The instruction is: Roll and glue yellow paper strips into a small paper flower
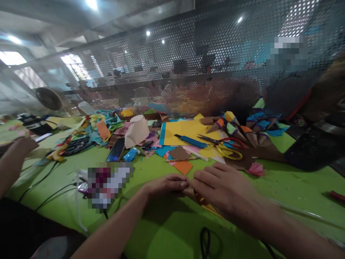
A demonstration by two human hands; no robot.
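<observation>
My left hand is closed, its thumb and fingers pinching the narrow end of a small brown paper piece. My right hand is curled over the other end of that piece, its fingers pressed together. Below my right palm, a yellow-orange part shows; most of it is hidden. Beyond my hands, red-handled scissors, yellow-handled scissors and a blue cutter lie on yellow sheets.
Paper scraps, a phone and a cream paper cup stand ahead. Brown cones lie at right. Another person's hand is at far left. A black cable loop hangs near the front of the green table.
</observation>
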